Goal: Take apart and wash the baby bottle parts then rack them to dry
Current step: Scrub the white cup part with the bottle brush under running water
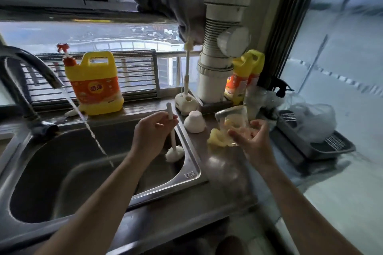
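Baby bottle, clear and tilted, is held in the right hand's curled fingers above the counter, just right of the sink. The left hand grips a white brush over the basin. A yellowish piece, perhaps its collar, lies beside the bottle.

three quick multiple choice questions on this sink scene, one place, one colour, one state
1. Where is the brush head? A over the sink B on the windowsill C in the grey basket
2. What colour is the big detergent jug? A blue B yellow C green
3. The tap is A off B running C wrapped in cloth
Answers: 1 A, the left hand holds it above the sink. 2 B, its body is yellow with an orange label. 3 B, a water stream falls from the spout.
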